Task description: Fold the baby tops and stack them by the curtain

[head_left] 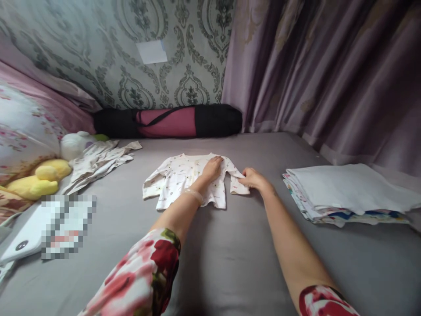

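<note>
Shirt (177,177), one, under left hand (213,168), right hand (253,179)

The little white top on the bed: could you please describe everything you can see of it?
The top is a small long-sleeved garment of thin white cloth with tiny coloured prints. It lies spread flat on the grey sheet, neck at the far end, one sleeve stretched out sideways. The left hand rests flat near its collar; the right hand pinches the end of the other sleeve.
</note>
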The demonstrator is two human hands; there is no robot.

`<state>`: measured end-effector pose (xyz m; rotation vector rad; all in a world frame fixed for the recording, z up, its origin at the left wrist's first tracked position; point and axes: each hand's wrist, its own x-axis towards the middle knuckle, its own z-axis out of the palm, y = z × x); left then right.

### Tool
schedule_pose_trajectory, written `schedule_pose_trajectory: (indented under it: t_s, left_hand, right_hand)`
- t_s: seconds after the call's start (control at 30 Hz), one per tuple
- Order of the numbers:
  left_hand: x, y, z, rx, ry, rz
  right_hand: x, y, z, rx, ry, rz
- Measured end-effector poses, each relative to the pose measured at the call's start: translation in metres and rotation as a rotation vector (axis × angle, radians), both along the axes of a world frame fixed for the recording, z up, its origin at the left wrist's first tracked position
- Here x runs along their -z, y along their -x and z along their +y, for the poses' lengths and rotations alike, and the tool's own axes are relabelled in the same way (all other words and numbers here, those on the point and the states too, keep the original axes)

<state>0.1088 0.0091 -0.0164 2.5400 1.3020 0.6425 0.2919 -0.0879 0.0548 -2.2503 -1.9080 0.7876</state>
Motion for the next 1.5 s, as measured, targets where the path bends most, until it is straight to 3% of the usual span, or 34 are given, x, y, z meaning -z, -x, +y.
schedule_pose_trajectory:
  t_s: [0.13, 0.3, 0.37, 0.5, 0.57, 0.7, 0.8, 1.03, 1.3, 1.5]
  left_hand:
    - [0.006, 0.001, -0.001, -0.004, -0.042, -0.013]
    - [0.004, -0.001, -0.002, -0.028, -0.027, -0.031]
    - [0.001, -0.002, -0.004, -0.034, -0.024, -0.031]
    - [-0.003, -0.003, -0.009, -0.036, -0.010, 0.008]
    - [-0.004, -0.003, -0.010, -0.043, -0.003, 0.025]
    - [-0.004, -0.003, -0.011, -0.039, 0.003, 0.029]
    - [-0.005, -0.002, -0.012, -0.038, 0.005, 0.026]
    - [-0.009, -0.002, -0.017, -0.027, -0.029, 0.073]
    - [-0.012, -0.006, -0.022, -0.076, -0.005, 0.193]
    - [-0.012, -0.007, -0.021, -0.096, 0.028, 0.246]
  right_hand:
    - [-0.005, -0.001, -0.001, -0.011, -0.023, -0.010]
    - [-0.025, 0.003, -0.012, -0.026, -0.479, -0.407]
    - [-0.029, 0.000, -0.016, -0.049, -0.550, -0.497]
    - [-0.026, -0.020, -0.013, -0.028, -0.117, -0.550]
    - [-0.023, -0.032, -0.010, 0.040, -0.002, -0.523]
    - [-0.013, -0.045, -0.004, 0.207, -0.129, -0.376]
    - [-0.003, -0.046, -0.004, 0.295, -0.127, -0.346]
    - [0.015, -0.057, 0.003, 0.315, -0.116, -0.253]
    - [0.021, -0.053, 0.013, 0.503, -0.433, -0.036]
    - [0.024, -0.044, 0.002, 0.479, -0.293, -0.156]
